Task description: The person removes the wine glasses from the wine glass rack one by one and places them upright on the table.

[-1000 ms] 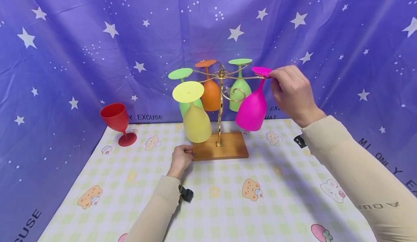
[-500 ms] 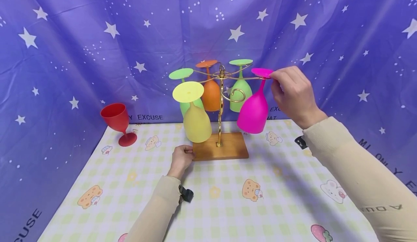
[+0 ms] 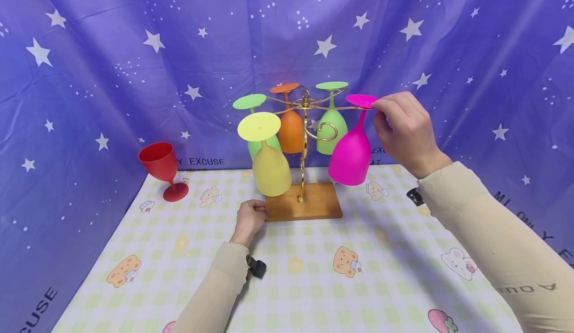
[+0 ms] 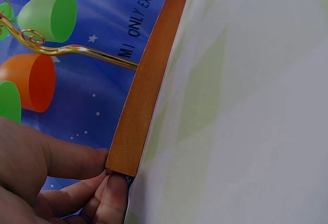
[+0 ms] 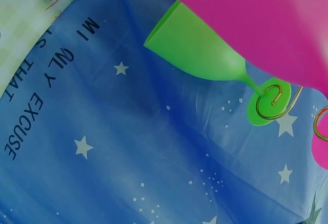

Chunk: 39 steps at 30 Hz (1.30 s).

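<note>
My right hand (image 3: pixel 405 131) pinches the rim of the foot of a magenta goblet (image 3: pixel 351 156). The goblet hangs upside down, slightly tilted, at the right arm of a gold goblet rack (image 3: pixel 304 148). In the right wrist view the magenta goblet (image 5: pixel 266 24) fills the upper right, and that hand is out of frame. Down at the rack's wooden base (image 3: pixel 320 201), my left hand (image 3: pixel 250 221) pinches the left end. The left wrist view has the thumb above the base (image 4: pixel 143 96) and other fingers below it.
A yellow goblet (image 3: pixel 271 171), an orange goblet (image 3: pixel 290 131) and two green goblets, one at back right (image 3: pixel 332 128), hang upside down from the rack. A curled gold hook (image 3: pixel 329 132) points forward. A red goblet (image 3: pixel 161 161) stands upright on the checked tablecloth (image 3: pixel 291 283) at left.
The magenta goblet's bowl has swung slightly right and down, and my right hand has shifted a little right with its foot. My left hand and the base have stayed put.
</note>
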### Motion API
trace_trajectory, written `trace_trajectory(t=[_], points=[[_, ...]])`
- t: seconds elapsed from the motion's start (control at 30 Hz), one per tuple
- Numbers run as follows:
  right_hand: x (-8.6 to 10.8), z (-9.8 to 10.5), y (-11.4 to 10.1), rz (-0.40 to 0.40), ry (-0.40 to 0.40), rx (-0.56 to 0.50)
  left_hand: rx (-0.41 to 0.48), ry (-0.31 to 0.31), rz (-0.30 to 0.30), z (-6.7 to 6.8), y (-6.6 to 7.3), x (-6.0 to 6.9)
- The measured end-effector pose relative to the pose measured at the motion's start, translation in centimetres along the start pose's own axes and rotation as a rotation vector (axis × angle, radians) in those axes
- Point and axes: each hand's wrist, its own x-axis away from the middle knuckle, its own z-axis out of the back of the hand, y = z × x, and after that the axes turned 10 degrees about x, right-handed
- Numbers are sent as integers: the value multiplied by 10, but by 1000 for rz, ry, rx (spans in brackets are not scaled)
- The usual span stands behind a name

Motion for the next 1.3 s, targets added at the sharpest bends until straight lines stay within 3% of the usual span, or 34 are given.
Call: trace_trajectory(t=[0.4, 1.07, 1.3], points=[[-5, 1, -9, 25, 8, -43, 18, -9, 9, 0, -2, -1], [-25, -2, -10, 71, -89, 4, 19, -3, 4, -1, -4, -3], [-30, -6, -7, 18, -121, 3, 15, -5, 9, -1, -3, -2]])
